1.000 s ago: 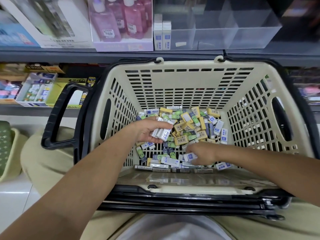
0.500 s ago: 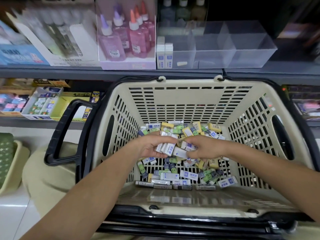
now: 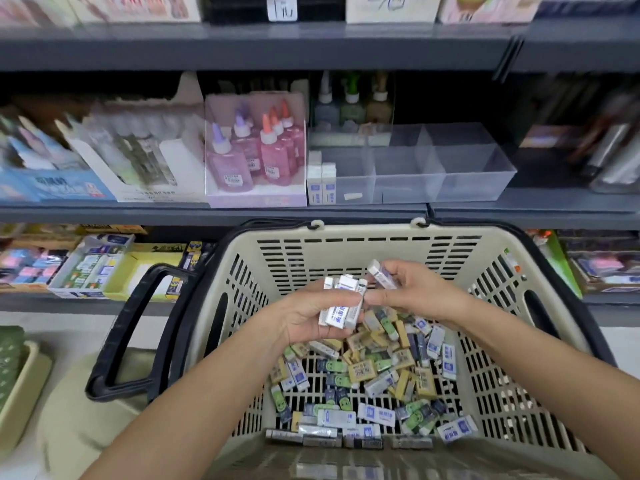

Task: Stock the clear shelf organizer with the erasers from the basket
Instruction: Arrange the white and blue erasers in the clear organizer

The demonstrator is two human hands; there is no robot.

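A beige slotted basket point(image 3: 346, 239) holds a heap of loose erasers point(image 3: 377, 372) in white-blue, yellow and green wrappers. Above the heap my left hand point(image 3: 304, 315) grips a stack of white-blue erasers point(image 3: 341, 303), standing on end. Right beside it, fingertips almost touching, my right hand point(image 3: 412, 289) pinches one white-blue eraser point(image 3: 381, 273). The clear shelf organizer point(image 3: 433, 174) sits on the shelf behind the basket. Two white erasers point(image 3: 322, 183) stand upright in its leftmost compartment, and the other compartments look bare.
A box of pink glue bottles point(image 3: 256, 157) stands left of the organizer, with more boxed goods further left. The basket's black handle point(image 3: 138, 327) hangs down on its left side. A lower shelf with stationery boxes point(image 3: 90, 268) runs behind the basket. A green bin point(image 3: 14, 379) is at far left.
Both hands have risen out of the eraser heap and come together. The right hand picked up an eraser and now holds it beside the left hand's stack. The view tilted up toward the shelf.
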